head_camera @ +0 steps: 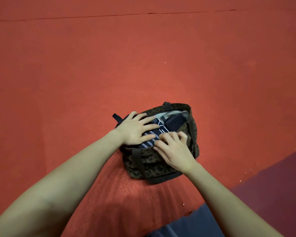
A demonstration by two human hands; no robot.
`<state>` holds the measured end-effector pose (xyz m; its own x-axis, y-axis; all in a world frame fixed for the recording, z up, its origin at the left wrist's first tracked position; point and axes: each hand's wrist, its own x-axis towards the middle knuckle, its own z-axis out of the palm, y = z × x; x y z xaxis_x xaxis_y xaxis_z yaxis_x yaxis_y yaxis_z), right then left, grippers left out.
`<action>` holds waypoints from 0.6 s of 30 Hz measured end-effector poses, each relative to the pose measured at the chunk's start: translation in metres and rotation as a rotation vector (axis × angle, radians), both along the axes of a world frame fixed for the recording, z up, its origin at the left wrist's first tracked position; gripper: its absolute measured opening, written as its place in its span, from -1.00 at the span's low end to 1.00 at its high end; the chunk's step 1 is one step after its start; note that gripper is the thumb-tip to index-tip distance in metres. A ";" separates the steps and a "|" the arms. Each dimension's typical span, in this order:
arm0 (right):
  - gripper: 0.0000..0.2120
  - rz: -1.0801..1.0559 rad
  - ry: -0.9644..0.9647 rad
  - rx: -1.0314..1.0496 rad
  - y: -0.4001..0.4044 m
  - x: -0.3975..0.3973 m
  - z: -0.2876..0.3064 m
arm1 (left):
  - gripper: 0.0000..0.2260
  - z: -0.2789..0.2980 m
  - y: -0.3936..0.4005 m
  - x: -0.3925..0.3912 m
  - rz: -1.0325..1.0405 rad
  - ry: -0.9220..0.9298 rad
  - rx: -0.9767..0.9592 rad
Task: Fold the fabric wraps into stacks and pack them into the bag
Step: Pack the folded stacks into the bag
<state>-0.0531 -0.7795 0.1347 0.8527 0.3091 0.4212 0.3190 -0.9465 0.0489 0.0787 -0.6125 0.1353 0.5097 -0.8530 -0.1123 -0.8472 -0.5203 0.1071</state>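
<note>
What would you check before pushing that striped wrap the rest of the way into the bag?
1. Bag mouth open: ok. The leopard-print bag gapes, with its pale lining showing.
2. Striped wrap over the opening: ok, though part of it still sits above the rim.
3. Left hand holding it down: ok, fingers spread flat on the wrap.
4. Right hand grip: ok, fingers curled at the wrap's edge by the near rim.
5. Room inside: cannot tell. A dark wrap already fills the far side, and the depth is hidden.
6. Handles clear of the mouth: ok. The near strap hangs outside.
</note>
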 end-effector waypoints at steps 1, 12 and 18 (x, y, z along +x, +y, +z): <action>-0.72 0.002 -0.004 0.011 0.000 0.000 -0.002 | -0.33 0.000 -0.002 0.003 -0.019 -0.002 0.029; -0.73 0.105 0.154 0.026 0.004 -0.002 0.004 | -0.54 0.002 0.007 0.015 -0.140 0.231 0.085; -0.38 -0.209 0.519 0.227 0.008 0.014 0.009 | -0.37 -0.002 0.024 0.006 -0.064 0.241 -0.006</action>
